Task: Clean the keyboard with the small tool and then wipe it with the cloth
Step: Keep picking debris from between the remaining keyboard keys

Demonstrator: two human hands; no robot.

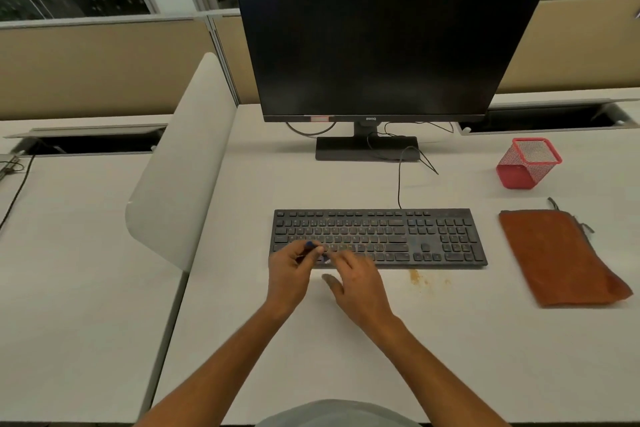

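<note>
— So, where does the flat black full-size keyboard lie against the hands?

— At twelve o'clock from the person, lengthwise across the pale grey desk. Both hands meet over its near left corner, about seven o'clock on the keyboard itself.

— And the left hand?

— Its fingers are curled round a small blue tool, blurred, so its shape cannot be told. The blue tip shows above the knuckles, over the lower key rows.

— The right hand?

— It reaches in from five o'clock, fingers stretched toward the left hand, thumb spread out over the desk at the keyboard's front edge. A second bluish bit sits between the two hands; whether the right fingertips pinch it I cannot tell.

— The cloth?

— A rust-brown folded rectangular cloth lies flat at three o'clock of the keyboard, apart from it and well apart from both hands. A dark cord trails off its far edge.

— Anything else?

— A red wire-mesh pen holder stands at two o'clock, beyond the cloth. A black monitor with a dark screen stands at twelve, behind the keyboard, whose cable runs toward the monitor base. A brownish stain marks the desk just in front of the keyboard, right of the right hand. A white rounded divider panel rises at nine to ten o'clock.
</note>
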